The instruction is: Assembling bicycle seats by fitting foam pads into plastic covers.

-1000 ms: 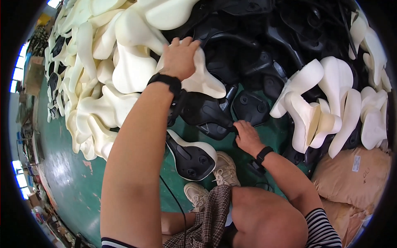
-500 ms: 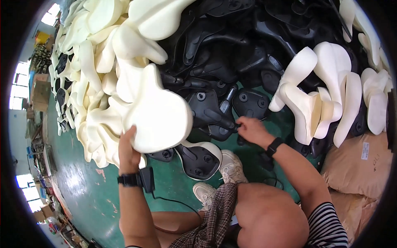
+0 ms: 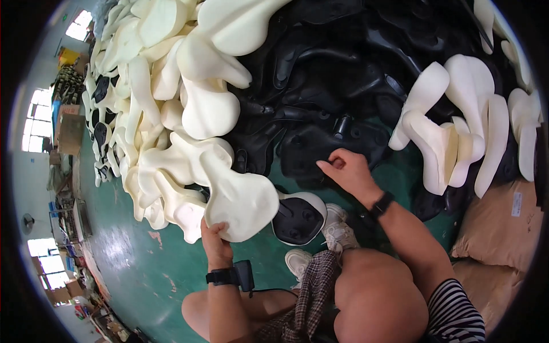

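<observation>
A cream foam bicycle saddle pad is gripped at its wide rear edge by my left hand, thumb on the face turned to me, narrow nose pointing up and left. My right hand is closed, its fingers curled over a dark saddle base; whether anything is between them is hidden. On the floor by my shoes lies another black saddle base with a cream rim around it, just right of the held pad.
Cream foam pads are heaped at the left. Black saddle bases fill the far middle. More cream pads lie at the right, above brown sacks. My shoes stand on the green floor.
My left hand has drawn the foam pad nearer to me and tilted it, so a different face shows. The base nose that showed at my right hand's fingertips no longer shows there.
</observation>
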Tool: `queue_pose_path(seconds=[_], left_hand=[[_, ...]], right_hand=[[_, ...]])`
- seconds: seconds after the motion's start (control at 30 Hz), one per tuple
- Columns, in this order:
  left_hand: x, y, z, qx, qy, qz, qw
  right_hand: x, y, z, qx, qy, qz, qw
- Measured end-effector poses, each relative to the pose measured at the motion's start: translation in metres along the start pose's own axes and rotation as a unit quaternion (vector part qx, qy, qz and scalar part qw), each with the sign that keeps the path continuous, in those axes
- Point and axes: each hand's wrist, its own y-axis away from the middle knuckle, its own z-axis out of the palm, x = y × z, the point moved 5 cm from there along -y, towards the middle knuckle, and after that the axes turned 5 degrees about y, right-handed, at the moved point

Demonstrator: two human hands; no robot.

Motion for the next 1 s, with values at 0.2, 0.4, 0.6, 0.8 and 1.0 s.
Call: queue_pose_path(seconds=[0.2,0.4,0.6,0.8,1.0], left_hand=[[-0.008,0.016,0.074,-0.043,-0.113,0.092,0.988],[0.004,0.035,0.14,-0.152,0.05,0.041,0.986],[0.006,0.051,0.163,-0.202,0.073,0.028,0.976],[0.001,0.048,0.169,-0.199,0.097,0.016,0.975],[-0.016,0.03,0.159,-0.155,0.187,-0.082,0.967]], right_hand=[[-0.085,0.012,-0.057,0.046,0.042,-0.237,0.969],[-0.108,0.0,-0.058,0.094,-0.059,-0.242,0.964],[-0.096,-0.006,-0.048,0.079,0.035,-0.259,0.962],[-0.071,-0.005,-0.032,0.142,-0.004,-0.218,0.966],[-0.05,-0.008,-0.02,0.074,-0.057,-0.123,0.988]])
